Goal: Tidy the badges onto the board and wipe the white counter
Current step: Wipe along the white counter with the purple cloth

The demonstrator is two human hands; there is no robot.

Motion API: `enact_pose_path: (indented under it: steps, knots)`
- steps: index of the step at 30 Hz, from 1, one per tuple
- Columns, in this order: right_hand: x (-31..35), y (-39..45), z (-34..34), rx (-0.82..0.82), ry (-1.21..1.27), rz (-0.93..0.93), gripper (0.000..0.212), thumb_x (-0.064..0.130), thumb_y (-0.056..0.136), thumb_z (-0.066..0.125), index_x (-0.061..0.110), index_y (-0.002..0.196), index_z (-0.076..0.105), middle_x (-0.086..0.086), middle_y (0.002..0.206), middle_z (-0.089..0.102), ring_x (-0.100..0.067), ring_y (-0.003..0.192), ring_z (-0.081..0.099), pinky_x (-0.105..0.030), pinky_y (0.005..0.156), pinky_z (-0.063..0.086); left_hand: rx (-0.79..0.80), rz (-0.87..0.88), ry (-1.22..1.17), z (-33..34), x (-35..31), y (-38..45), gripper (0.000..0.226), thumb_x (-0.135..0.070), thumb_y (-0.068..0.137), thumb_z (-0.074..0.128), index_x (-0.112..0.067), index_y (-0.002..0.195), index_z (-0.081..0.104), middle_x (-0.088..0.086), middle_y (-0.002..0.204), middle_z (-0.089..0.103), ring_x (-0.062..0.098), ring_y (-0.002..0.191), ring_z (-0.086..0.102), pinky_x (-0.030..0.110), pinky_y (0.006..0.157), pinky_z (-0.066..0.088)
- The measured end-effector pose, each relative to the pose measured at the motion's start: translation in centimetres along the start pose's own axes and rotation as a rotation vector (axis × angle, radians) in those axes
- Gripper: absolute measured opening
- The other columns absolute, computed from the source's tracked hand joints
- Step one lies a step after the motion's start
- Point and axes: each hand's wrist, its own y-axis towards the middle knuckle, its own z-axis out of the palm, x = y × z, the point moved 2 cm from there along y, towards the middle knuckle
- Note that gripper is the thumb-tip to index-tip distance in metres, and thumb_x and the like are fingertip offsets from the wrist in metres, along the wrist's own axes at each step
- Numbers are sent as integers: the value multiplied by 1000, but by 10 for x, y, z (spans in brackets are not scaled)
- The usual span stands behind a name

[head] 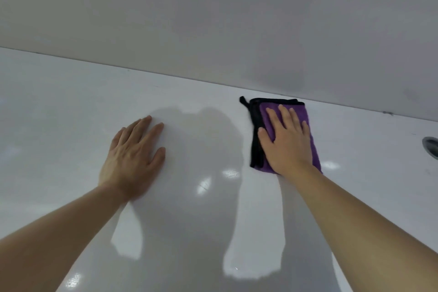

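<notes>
Your two bare forearms enter from the near edge and reach toward the far wall (213, 7) across the glossy white worktop (71, 102). Your left hand (132, 156) lies palm down on the bare surface at left of centre, its fingers (142, 125) straight and held close together, the thumb set a little apart, gripping nothing. Your right hand (286, 140) lies palm down on one folded cloth (305, 116), purple with black trim; its fingers are straight and slightly spread, pressing the cloth flat rather than curling round it. The cloth sits at right of centre, just short of the far edge where the worktop meets the plain grey wall; a black loop sticks out at its far left corner. No brand, label or writing can be read on the cloth, worktop or wall.

Far edge: one straight seam running from upper left down to the right, with a small dark speck on it at far right. One round metal-rimmed opening (431, 146) is cut off by the right border, well apart from the cloth. Open surface lies between your hands, to the left of your left hand, and all along the near side.

Count: two hands, one cloth, one metal-rimmed opening. Badges and board do not appear in this view.
</notes>
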Motion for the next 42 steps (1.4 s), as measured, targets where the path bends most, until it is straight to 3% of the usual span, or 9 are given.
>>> enact_pose_path:
  steps: [4, 9, 21, 28, 34, 42]
  knots:
    - [-29, 3, -5, -20, 9, 116, 64, 57, 104, 24, 33, 164, 18, -1, 173, 12, -22, 159, 5, -49, 128, 5, -10, 7, 1, 2, 2, 0, 66, -55, 95, 27, -30, 156, 34, 1, 166, 25, 19, 152, 16, 41, 126, 12]
    - [-20, 6, -1, 25, -38, 135, 64, 53, 104, 20, 33, 164, 10, -1, 173, 7, -25, 159, 0, -52, 127, 4, -10, 5, 14, 4, 3, -1, 66, -55, 95, 26, -30, 157, 32, 0, 167, 23, 19, 153, 16, 40, 126, 9]
    - [107, -17, 13, 85, -20, -145, 76, 63, 93, 5, 37, 164, 10, 2, 174, 4, -24, 159, -3, -51, 128, 0, 1, 9, 14, 3, 2, 0, 66, -53, 97, 24, -28, 158, 29, 0, 168, 19, 20, 154, 14, 41, 126, 6]
    - [170, -42, 27, 72, 26, -299, 70, 59, 98, 13, 34, 163, 17, 0, 173, 12, -25, 159, -1, -52, 128, 2, -12, 8, -4, 3, -1, 1, 66, -52, 96, 26, -26, 157, 30, 1, 167, 23, 18, 154, 15, 42, 126, 9]
    - [140, -44, 24, 62, 39, -253, 69, 62, 100, 13, 36, 163, 16, 4, 173, 9, -19, 159, -1, -45, 129, -3, -6, 10, -15, 2, 0, 0, 66, -51, 96, 24, -27, 157, 30, -1, 167, 21, 17, 154, 13, 41, 127, 6]
    - [38, -41, 5, 31, 10, -57, 67, 62, 102, 18, 36, 164, 15, 5, 173, 8, -16, 159, 0, -43, 129, 1, 5, 12, -20, 1, 0, -2, 66, -52, 96, 25, -26, 156, 33, 1, 167, 22, 20, 154, 15, 41, 126, 7]
